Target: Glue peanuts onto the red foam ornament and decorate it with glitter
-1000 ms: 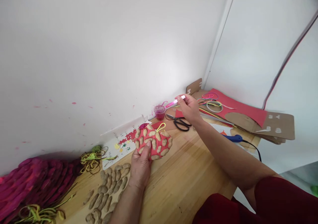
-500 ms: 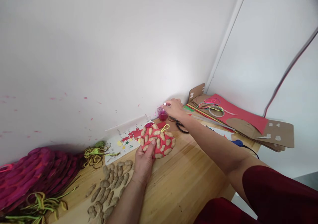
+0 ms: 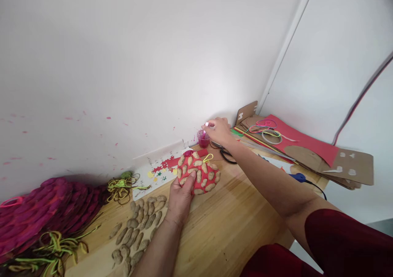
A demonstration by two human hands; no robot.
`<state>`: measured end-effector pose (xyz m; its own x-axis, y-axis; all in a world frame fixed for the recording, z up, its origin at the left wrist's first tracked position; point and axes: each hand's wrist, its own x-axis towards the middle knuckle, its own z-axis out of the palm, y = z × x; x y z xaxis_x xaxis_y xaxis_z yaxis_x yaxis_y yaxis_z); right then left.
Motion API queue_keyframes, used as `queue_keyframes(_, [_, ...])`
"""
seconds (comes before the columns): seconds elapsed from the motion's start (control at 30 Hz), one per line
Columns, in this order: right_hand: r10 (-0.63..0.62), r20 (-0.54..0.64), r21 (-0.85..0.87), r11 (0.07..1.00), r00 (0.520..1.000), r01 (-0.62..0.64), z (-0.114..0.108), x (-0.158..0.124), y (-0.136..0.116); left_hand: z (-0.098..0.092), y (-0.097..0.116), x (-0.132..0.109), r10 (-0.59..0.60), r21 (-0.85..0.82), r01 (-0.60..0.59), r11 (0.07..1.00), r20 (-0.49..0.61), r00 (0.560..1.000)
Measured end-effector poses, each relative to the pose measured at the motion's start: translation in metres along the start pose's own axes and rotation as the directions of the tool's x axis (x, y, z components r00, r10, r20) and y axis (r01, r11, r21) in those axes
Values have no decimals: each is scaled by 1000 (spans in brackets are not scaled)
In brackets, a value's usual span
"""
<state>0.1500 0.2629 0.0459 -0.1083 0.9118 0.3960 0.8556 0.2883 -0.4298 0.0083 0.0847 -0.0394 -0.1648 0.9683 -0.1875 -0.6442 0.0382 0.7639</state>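
My left hand (image 3: 181,193) grips a red disc (image 3: 201,178) covered with whole peanuts, thumb on its face. One peanut at its upper left edge (image 3: 188,153) is coated in magenta, and a yellow cord loop (image 3: 208,158) stands up from the rim. Farther back, my right hand (image 3: 218,129) pinches a slim paintbrush (image 3: 205,129) at a clear cup of magenta paint (image 3: 203,140); only its white end and a pinkish stretch of handle show. The brush's lower end is hidden in the cup.
Loose peanuts (image 3: 135,228) lie left of my forearm. Magenta peanut-covered discs (image 3: 49,211) are stacked at far left. Paper stars lie on a white sheet (image 3: 139,193). Cardboard and red sheets (image 3: 302,136), a tape roll (image 3: 272,137) and a blue corded tool (image 3: 297,177) sit at right.
The view has shifted slightly, so everything sits a little farther right. The paintbrush's white end is slightly higher over the cup. Both hands keep their hold.
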Motion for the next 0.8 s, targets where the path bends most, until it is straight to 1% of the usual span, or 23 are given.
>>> queue_keyframes(0.13, [-18,-30,58,998,999,20,-5,-4,1,1,1,0,-1,9,2,1000,-18,1000])
queue_keyframes(0.2, [-17,-76,99,995,997,24,-7,-7,3,2,2,-1,-1,9,1,1000,-22,1000])
queue_keyframes(0.27, [-4,-135,183,983,991,29,-12,-10,4,3,2,-1,0,2,0,1000,-17,1000])
queue_keyframes(0.33, [12,-179,308,951,984,44,-19,-16,5,2,2,-1,-5,-1,5,1000,-15,1000])
queue_keyframes(0.4, [45,-224,478,876,974,70,-28,-26,5,1,3,-2,-15,5,15,1000,-19,1000])
queue_keyframes(0.47, [84,-247,669,736,965,107,-36,-41,2,0,3,-3,-24,22,24,999,-20,1000])
queue_keyframes(0.53, [59,-204,792,597,977,129,-41,-58,-4,0,4,-3,-26,41,27,999,-25,999])
queue_keyframes(0.6, [-4,-162,844,518,987,141,-44,-74,-10,1,6,-4,-21,61,23,998,-42,999])
queue_keyframes(0.63, [-49,-160,851,499,986,163,-45,-80,-12,2,6,-4,-14,72,17,997,-51,999])
queue_keyframes(0.7, [-145,-197,815,526,970,244,-46,-88,-16,2,6,-4,2,90,3,996,-60,998])
queue_keyframes(0.8, [-274,-310,658,630,910,413,-48,-94,-17,-1,5,-5,28,120,-20,993,-62,998])
